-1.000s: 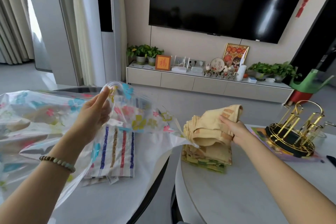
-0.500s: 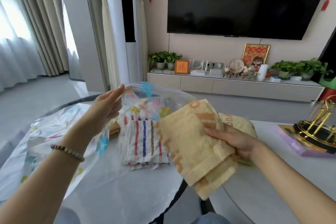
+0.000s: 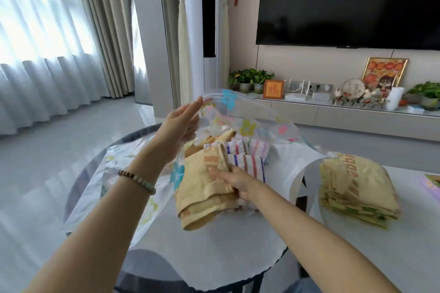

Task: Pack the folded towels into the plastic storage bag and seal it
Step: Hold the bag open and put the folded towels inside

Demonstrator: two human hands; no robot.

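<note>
My left hand holding up the top flap of the flowered plastic bag, my right hand gripping a folded yellow towel in its mouth, striped towels just beyond, towel stack on the right.

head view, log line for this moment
left hand: holds bag mouth up | right hand: grips yellow towel, partly in bag | striped towels: in bag | towel stack: on table

— Bags?
— One flowered plastic storage bag.
— Towels?
— One yellow towel, two striped towels, and one stack of folded towels, its layers too tight to count.
— Benches?
— Two benches.
</note>
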